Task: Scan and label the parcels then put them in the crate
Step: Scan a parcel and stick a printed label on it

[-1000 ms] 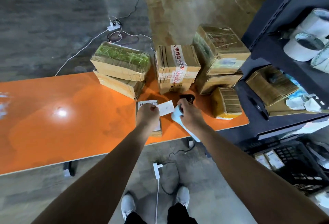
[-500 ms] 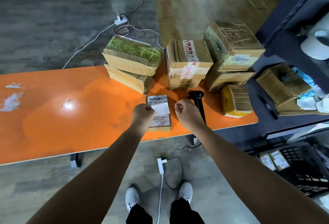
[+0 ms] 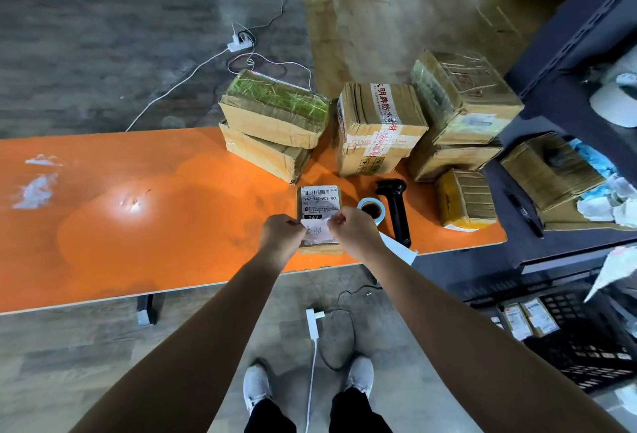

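Head view: small white label point(image 3: 315, 230) is pinched at its ends by left hand point(image 3: 280, 234) and right hand point(image 3: 353, 231), over the flat parcel point(image 3: 319, 196) at the orange table's point(image 3: 138, 226) near edge. Label roll point(image 3: 371, 209) and scanner point(image 3: 396, 212) are laid just right. Crate point(image 3: 593, 346) is seen on the floor, near right.

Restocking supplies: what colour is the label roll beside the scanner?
The label roll is light blue; head view.

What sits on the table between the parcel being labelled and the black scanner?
A roll of labels with a blue rim sits between the small parcel and the scanner, seen in the head view.
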